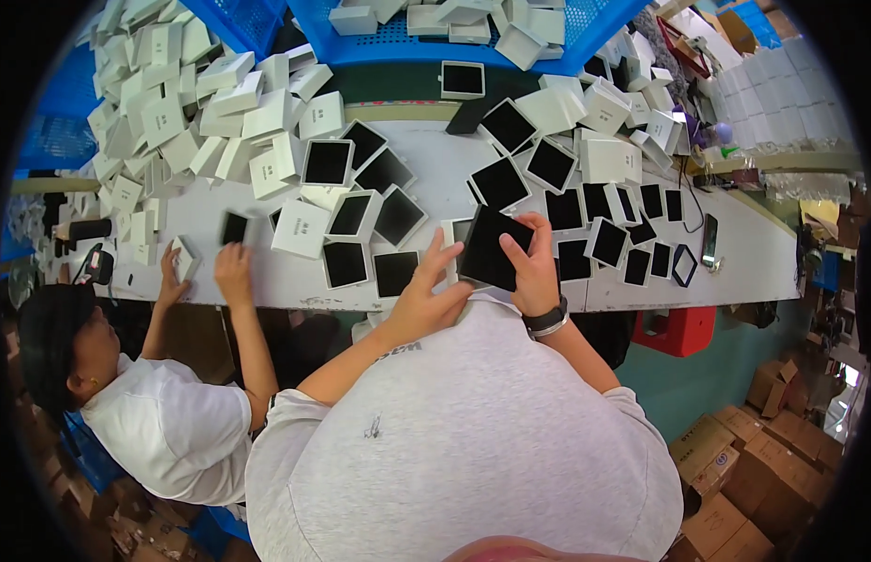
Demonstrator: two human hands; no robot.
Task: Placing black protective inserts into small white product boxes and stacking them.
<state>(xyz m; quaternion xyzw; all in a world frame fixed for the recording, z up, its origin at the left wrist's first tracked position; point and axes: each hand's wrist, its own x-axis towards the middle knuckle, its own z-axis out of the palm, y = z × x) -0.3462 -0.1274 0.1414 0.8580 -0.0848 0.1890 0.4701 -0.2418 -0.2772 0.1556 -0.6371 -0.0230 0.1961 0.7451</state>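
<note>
We grasped flat black square panel [493, 251] in right hand [537, 269], near front edge of white worktable [749, 272]; left hand [420, 300] touched white rectangular box [450, 245] beside panel, its grip unclear to us.

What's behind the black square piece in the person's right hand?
Past the left edge of the black piece, beside the left hand, part of a white box shows. The rest behind is covered; can't tell what's there.

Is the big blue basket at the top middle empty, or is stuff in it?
Not empty: white boxes are piled inside the blue basket. Its top is cut off, so I can't tell how full.
</note>
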